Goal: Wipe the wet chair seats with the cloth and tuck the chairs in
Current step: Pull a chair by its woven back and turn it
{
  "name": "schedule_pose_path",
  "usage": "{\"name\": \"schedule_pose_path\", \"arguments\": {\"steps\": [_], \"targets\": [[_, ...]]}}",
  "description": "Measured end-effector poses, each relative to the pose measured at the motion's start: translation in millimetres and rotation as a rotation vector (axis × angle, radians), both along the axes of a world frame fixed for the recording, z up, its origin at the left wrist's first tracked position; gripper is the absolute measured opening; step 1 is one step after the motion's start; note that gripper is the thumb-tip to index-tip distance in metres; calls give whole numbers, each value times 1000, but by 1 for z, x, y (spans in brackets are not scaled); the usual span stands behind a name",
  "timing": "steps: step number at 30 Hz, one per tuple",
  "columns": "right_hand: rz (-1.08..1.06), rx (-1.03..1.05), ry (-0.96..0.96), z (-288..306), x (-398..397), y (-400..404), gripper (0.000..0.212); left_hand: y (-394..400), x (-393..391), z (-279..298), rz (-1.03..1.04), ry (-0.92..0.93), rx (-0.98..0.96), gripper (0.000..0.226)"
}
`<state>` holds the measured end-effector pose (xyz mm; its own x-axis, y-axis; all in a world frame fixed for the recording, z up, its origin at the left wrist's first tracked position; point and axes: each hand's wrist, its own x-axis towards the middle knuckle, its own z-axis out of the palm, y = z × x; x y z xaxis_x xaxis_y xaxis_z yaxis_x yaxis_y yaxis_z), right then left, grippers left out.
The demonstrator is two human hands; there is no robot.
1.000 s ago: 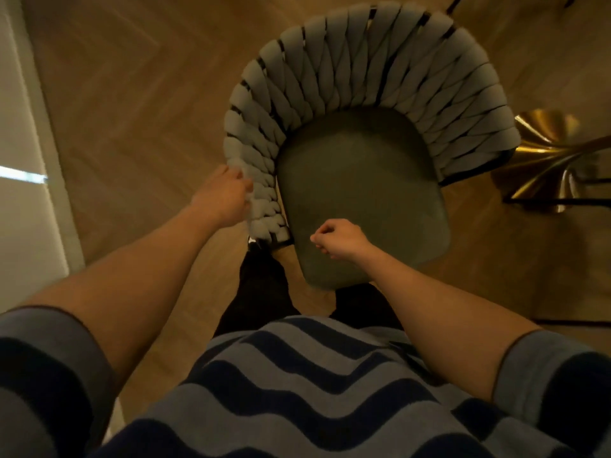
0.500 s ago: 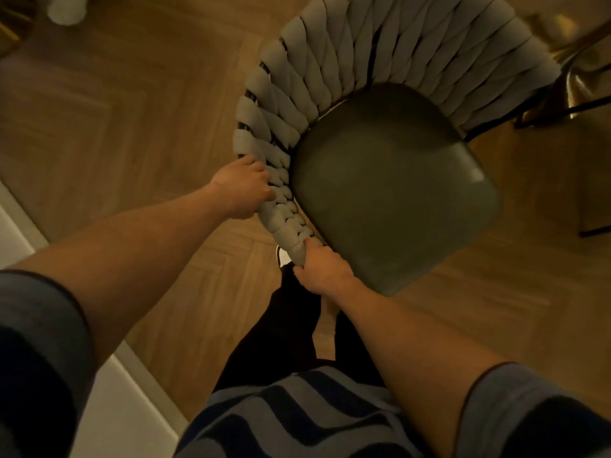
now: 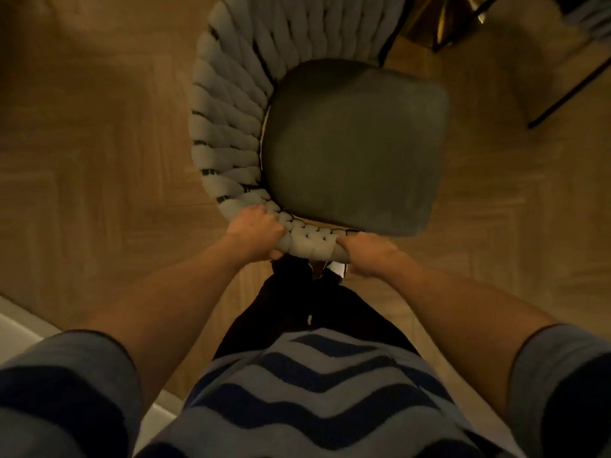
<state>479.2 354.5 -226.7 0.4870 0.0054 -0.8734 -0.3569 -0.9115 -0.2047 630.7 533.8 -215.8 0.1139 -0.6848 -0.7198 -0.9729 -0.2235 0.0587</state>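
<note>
1 chair (image 3: pixel 350 143), standing on the wood floor (image 3: pixel 99 143) directly in front of the person: dark padded seat (image 3: pixel 353 147), with a backrest (image 3: pixel 231 133) of thick grey woven bands curving around the seat's left side and its near edge. The left hand (image 3: pixel 256 231) is grasping the woven backrest at its near-left curve, fingers curled over the top band. The right hand (image 3: pixel 367 254) is gripping the end of the same backrest a little further right, just below the seat's near corner, thumb and fingers wrapped around the last band. The 2 hands are sitting close together on the rim, with several bands between them. No cloth is showing in either hand. Whether the seat is wet cannot be told in this dim light. 1 black thin chair leg (image 3: pixel 568 90) and a shiny gold-coloured base (image 3: pixel 439 21) are showing at the upper right, just beyond the chair. The person is wearing a grey and navy striped top (image 3: pixel 314 391) and dark trousers (image 3: pixel 297 302). 1 pale strip (image 3: pixel 20 328) is running along the lower left edge of the floor.
</note>
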Motion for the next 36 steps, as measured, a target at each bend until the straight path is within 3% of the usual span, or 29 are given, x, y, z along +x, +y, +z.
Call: {"name": "schedule_pose_path", "arguments": {"steps": [5,11,15,19,23,27,33,36], "targets": [[2,-101,22,11,-51,-60,58,-55,-70,-12,73,79,-49,41],[-55,-214,-14,12,-76,-63,42,-66,-80,-24,44,224,-12,59],[-175,-205,34,9,-44,-25,54,-55,-26,-24,-93,265,149,69],[-317,-34,103,0,3,27,48,-38,55,-27,-261,181,272,82],[-523,125,135,-9,60,84,68,-38,137,-25,-562,77,203,66],[-743,60,178,-18,107,120,84,-63,216,-27,-765,-63,167,65],[-900,16,135,-28,141,135,80,-130,303,-24,-1032,-295,84,55],[-925,55,71,-31,150,138,80,-138,309,-24,-1051,-310,89,50]]}}
